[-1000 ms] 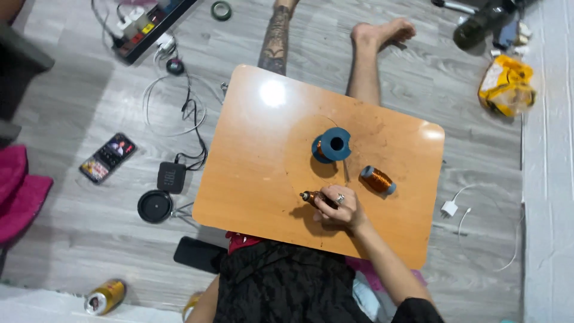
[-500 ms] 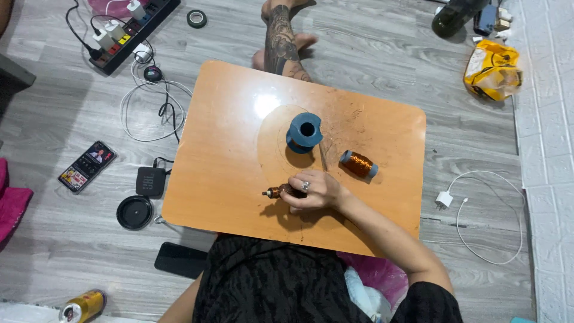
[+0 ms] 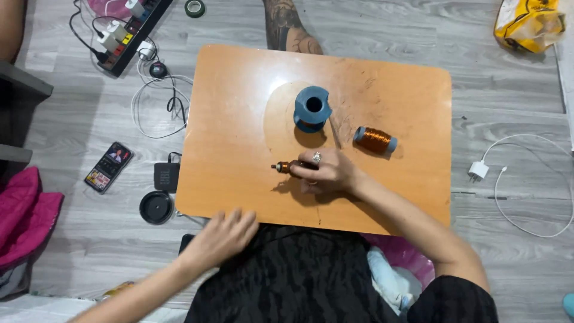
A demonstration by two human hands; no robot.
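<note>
My right hand (image 3: 327, 173) rests on the low orange table (image 3: 239, 119) and grips a small copper-wound part with a metal tip (image 3: 283, 167) that points left. A blue spool (image 3: 312, 109) stands upright just beyond that hand. A smaller spool of copper wire (image 3: 375, 139) lies on its side to the right of it. My left hand (image 3: 222, 237) hovers at the table's near edge, fingers spread, holding nothing; it is blurred.
Another person's tattooed leg (image 3: 286, 27) lies past the table's far edge. On the grey floor to the left are a phone (image 3: 109, 167), a black box (image 3: 166, 177), a round black lid (image 3: 156, 207) and a power strip (image 3: 128, 30). A white charger (image 3: 479, 171) lies right.
My left hand has come into view at the table's near edge. The view has shifted and drawn closer. My right hand still holds the small part in the same spot.
</note>
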